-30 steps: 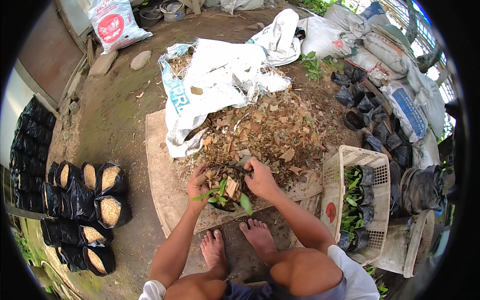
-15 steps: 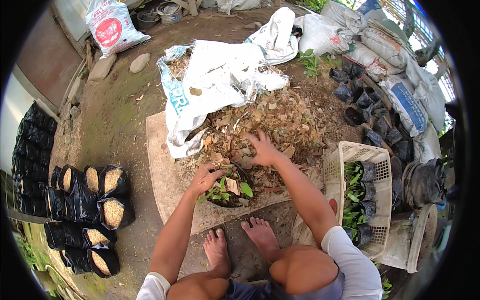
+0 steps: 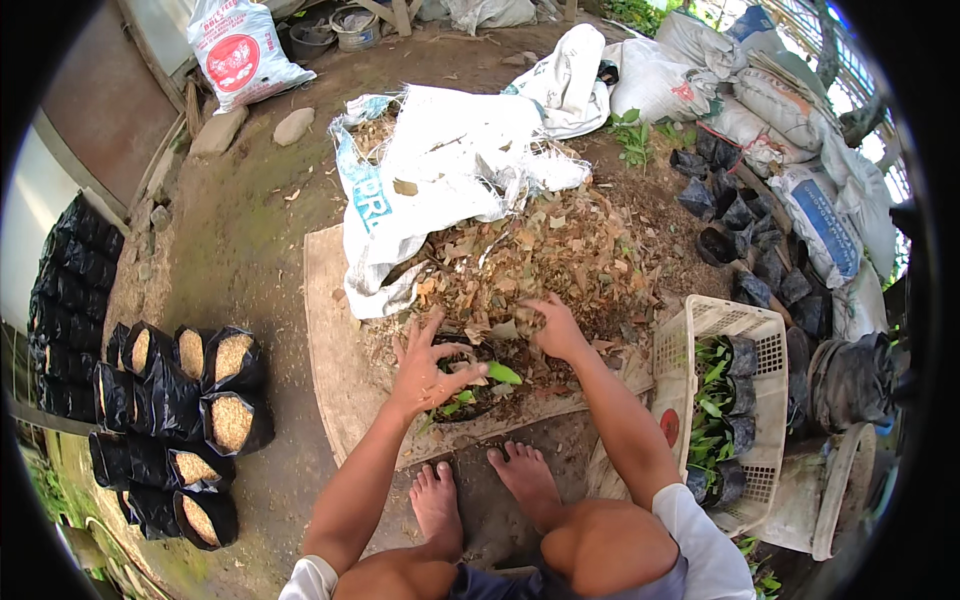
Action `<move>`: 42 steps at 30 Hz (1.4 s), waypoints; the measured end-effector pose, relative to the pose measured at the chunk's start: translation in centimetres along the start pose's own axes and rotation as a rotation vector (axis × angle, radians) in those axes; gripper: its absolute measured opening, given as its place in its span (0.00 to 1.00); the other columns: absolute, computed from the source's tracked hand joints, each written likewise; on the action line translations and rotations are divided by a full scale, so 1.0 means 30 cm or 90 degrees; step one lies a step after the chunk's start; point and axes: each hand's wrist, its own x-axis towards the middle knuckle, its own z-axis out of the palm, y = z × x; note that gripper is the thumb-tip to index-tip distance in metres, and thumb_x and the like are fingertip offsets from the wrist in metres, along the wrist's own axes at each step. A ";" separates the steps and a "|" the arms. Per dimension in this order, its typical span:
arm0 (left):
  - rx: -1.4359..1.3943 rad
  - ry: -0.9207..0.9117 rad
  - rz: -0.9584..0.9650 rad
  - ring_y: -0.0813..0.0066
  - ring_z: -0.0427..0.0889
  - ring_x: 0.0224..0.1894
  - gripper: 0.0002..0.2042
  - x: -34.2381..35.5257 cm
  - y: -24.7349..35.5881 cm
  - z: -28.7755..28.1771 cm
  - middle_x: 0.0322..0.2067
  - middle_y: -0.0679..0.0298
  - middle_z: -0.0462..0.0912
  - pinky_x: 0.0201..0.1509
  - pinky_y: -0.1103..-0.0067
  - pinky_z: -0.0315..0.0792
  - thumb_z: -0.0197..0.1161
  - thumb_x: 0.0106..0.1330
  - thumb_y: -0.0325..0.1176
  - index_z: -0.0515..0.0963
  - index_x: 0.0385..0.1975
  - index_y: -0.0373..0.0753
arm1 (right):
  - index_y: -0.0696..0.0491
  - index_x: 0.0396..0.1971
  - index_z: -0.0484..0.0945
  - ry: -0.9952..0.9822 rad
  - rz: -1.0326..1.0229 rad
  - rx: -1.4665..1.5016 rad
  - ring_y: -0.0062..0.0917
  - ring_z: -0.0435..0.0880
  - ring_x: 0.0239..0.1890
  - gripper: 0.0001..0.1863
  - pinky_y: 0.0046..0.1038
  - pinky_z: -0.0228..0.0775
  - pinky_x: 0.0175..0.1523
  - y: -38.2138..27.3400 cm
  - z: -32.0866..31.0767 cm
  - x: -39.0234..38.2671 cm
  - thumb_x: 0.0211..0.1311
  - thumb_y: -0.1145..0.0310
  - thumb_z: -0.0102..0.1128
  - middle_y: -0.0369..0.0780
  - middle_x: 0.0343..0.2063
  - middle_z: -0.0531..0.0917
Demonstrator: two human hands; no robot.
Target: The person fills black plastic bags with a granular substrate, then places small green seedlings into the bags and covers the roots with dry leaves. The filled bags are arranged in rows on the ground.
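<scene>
A leafy green seedling (image 3: pixel 503 373) pokes out at the near edge of a heap of brown dry leaf litter (image 3: pixel 570 245). Around its base the dark rim of a pot or bag shows only partly. Over the seedling's left side is my left hand (image 3: pixel 425 378), fingers spread, thumb close to a bright green leaf. My right hand (image 3: pixel 558 330) reaches onto the litter just beyond the plant. Its fingers are apart and bent toward loose leaf pieces, and its fingertips are partly lost among them. A torn white sack (image 3: pixel 450 150) lies over the far left of the heap.
The heap rests on a tan mat (image 3: pixel 335 370). A cream plastic crate (image 3: pixel 672 365) of bagged seedlings stands at right. Black bags filled with pale husk (image 3: pixel 232 423) stand at left. Full sacks (image 3: pixel 815 220) and empty black pots (image 3: pixel 717 245) line the far right.
My left hand has lifted and spread its fingers above the seedling. My right hand has drawn slightly right and nearer me. The brown leaf piece over the plant no longer shows there.
</scene>
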 end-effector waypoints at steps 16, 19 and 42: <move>-0.283 0.132 0.133 0.44 0.56 0.78 0.17 -0.062 -0.108 0.077 0.76 0.47 0.59 0.80 0.56 0.49 0.79 0.56 0.43 0.89 0.39 0.39 | 0.52 0.51 0.86 -0.217 -0.253 -0.128 0.46 0.53 0.79 0.18 0.49 0.56 0.78 -0.326 0.076 0.051 0.60 0.69 0.70 0.46 0.78 0.57; -0.282 0.215 0.176 0.49 0.62 0.75 0.20 -0.054 -0.126 0.065 0.73 0.48 0.64 0.77 0.57 0.55 0.71 0.64 0.43 0.83 0.53 0.41 | 0.52 0.48 0.84 -0.048 -0.133 0.139 0.44 0.63 0.75 0.20 0.46 0.55 0.78 -0.319 0.041 0.029 0.54 0.69 0.76 0.46 0.73 0.64; -0.113 0.155 -0.013 0.42 0.71 0.70 0.26 -0.046 -0.163 0.099 0.69 0.38 0.69 0.75 0.67 0.64 0.48 0.56 0.19 0.81 0.56 0.28 | 0.42 0.54 0.86 -0.131 -0.246 -0.120 0.54 0.63 0.73 0.24 0.52 0.62 0.73 -0.289 0.092 -0.049 0.58 0.78 0.56 0.48 0.73 0.64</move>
